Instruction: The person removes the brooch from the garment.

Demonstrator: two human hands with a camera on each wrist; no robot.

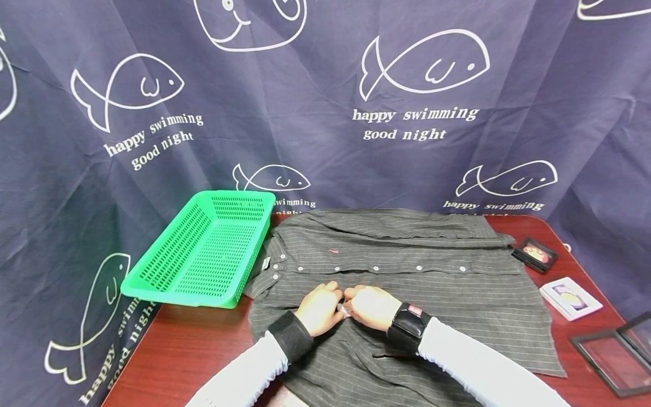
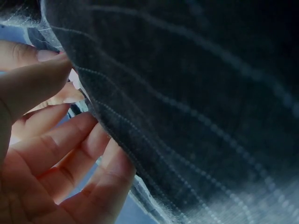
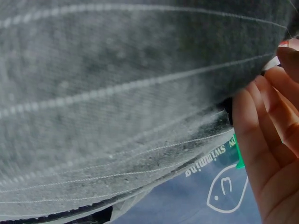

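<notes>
A dark grey pinstriped shirt [image 1: 447, 305] lies spread on the table, a row of white buttons running across it. Over its middle, my left hand [image 1: 319, 308] and right hand [image 1: 373, 307] meet at the fingertips. Between them they pinch a small whitish, shiny piece [image 1: 346, 311], mostly hidden by the fingers; I cannot tell what it is. In the left wrist view, thumb and fingers [image 2: 70, 158] close in beside the striped cloth [image 2: 187, 116]. The right wrist view has the right fingers [image 3: 275, 116] at the edge of raised cloth [image 3: 117, 84].
A green plastic basket [image 1: 241, 277] stands at the left back of the red-brown table [image 1: 178, 339]. On the right are a black case [image 1: 535, 254], a white box [image 1: 571, 298] and a dark-framed clear case [image 1: 612, 362]. A small red piece [image 1: 333, 251] lies on the shirt.
</notes>
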